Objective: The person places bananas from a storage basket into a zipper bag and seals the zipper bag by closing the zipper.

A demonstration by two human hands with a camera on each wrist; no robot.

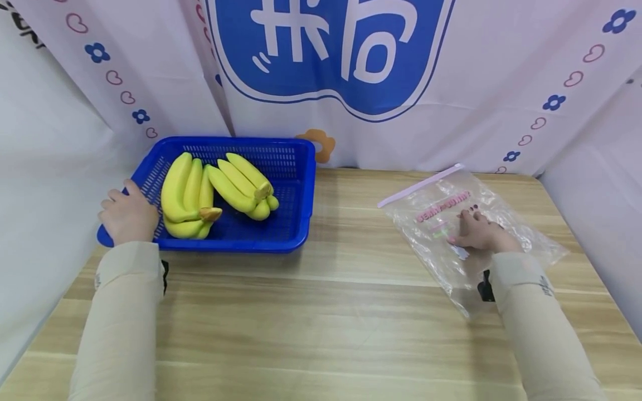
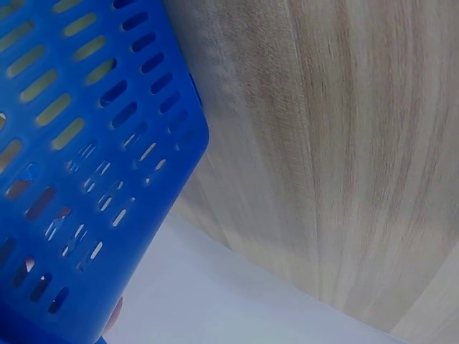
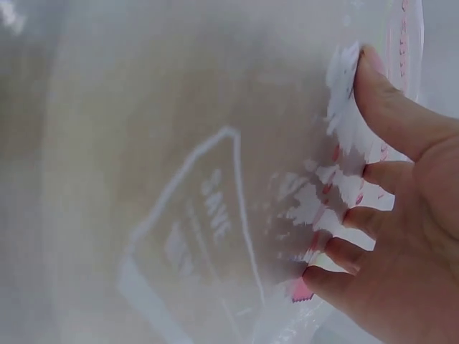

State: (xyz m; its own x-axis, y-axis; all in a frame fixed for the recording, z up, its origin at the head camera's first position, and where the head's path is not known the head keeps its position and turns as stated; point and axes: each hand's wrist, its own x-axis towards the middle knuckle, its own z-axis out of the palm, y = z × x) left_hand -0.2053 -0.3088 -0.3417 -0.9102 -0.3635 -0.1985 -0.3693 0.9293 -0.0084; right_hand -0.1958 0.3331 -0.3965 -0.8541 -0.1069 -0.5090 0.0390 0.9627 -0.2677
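A blue plastic basket with slotted walls stands at the left of the table, holding two bunches of bananas, one on the left and one further right. My left hand grips the basket's left end; in the left wrist view the basket wall fills the left side and hides most of the fingers. On the right, a clear zip bag with a pale pink top strip and pink lettering lies on the table. My right hand rests on it, fingers spread, fingertips touching the plastic.
The wood-grain table runs between basket and bag. A white printed cloth with a blue emblem hangs behind the table, and white sheets close off both sides.
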